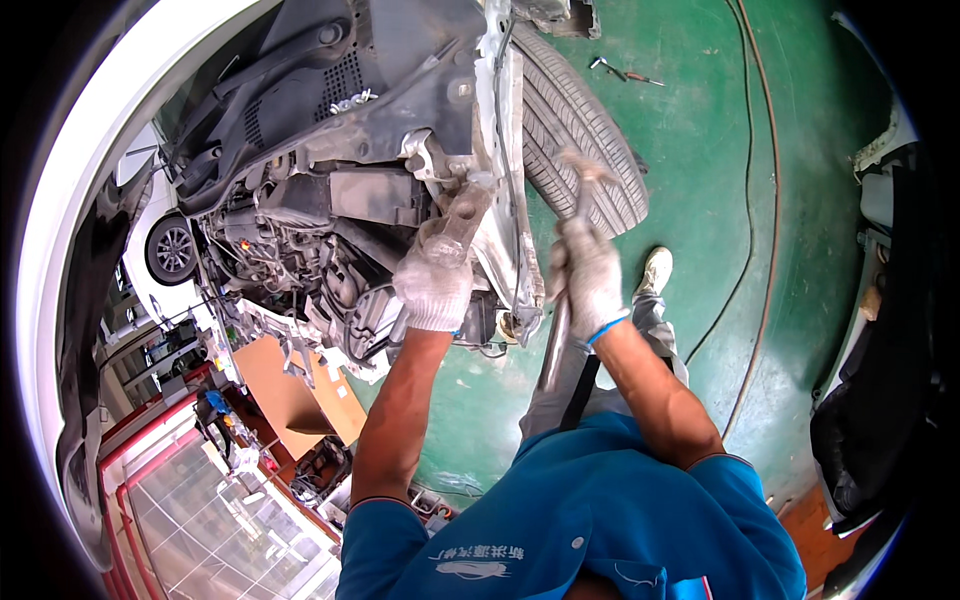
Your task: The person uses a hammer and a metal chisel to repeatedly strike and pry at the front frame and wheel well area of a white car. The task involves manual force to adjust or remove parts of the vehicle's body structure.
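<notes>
My left hand (434, 284), in a whitish knit glove, is closed around a thick, worn metal bar (466, 212) with a rounded hollow in it. The bar's upper end lies against the bare metal fender edge (497, 180) of a car with its front opened up. My right hand (590, 272), gloved too, grips a hammer (558, 345) by its long handle. The hammer's head is raised beside the front tire (585, 130) and smeared by motion. It stands apart from the bar.
The engine bay (340, 230) lies exposed on the left. Small hand tools (625, 74) rest on the green floor beyond the tire. A hose (768, 200) runs along the floor at right, near dark car parts (870, 400). Cardboard (295, 390) stands at lower left.
</notes>
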{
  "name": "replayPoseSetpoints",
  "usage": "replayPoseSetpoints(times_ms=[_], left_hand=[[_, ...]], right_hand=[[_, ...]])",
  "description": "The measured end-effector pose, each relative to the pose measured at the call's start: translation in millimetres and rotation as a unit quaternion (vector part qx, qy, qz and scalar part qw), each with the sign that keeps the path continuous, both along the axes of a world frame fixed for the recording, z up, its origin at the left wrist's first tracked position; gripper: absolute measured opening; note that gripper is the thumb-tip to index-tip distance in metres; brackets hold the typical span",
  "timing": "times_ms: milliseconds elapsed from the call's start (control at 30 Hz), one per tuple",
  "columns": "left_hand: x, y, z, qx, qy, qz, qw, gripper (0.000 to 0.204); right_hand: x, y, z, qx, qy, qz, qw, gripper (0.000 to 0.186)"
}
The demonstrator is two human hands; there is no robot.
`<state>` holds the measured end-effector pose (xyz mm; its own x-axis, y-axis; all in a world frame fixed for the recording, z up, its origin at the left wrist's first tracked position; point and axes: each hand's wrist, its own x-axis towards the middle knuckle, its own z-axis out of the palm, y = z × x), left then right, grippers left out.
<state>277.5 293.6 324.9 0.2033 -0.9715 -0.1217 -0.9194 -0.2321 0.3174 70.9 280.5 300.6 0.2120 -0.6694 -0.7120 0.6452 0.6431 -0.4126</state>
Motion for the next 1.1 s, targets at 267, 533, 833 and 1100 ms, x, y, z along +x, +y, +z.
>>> replayPoseSetpoints(times_ms=[267,533,833,1100], left_hand=[[3,-9,16,-0.024,-0.029,-0.101,0.994,0.037],[5,-5,13,0.010,-0.020,0.020,1.000,0.031],[-3,22,9,0.001,-0.017,0.048,0.999,0.037],[-49,83,0,0.204,0.140,0.217,0.944,0.024]], right_hand=[[4,3,3,0.003,-0.023,0.030,0.999,0.026],[18,20,4,-0.001,-0.052,0.126,0.991,0.026],[-30,19,-24,-0.043,-0.038,0.114,0.992,0.038],[-167,41,-116,0.144,0.067,-0.030,0.987,0.020]])
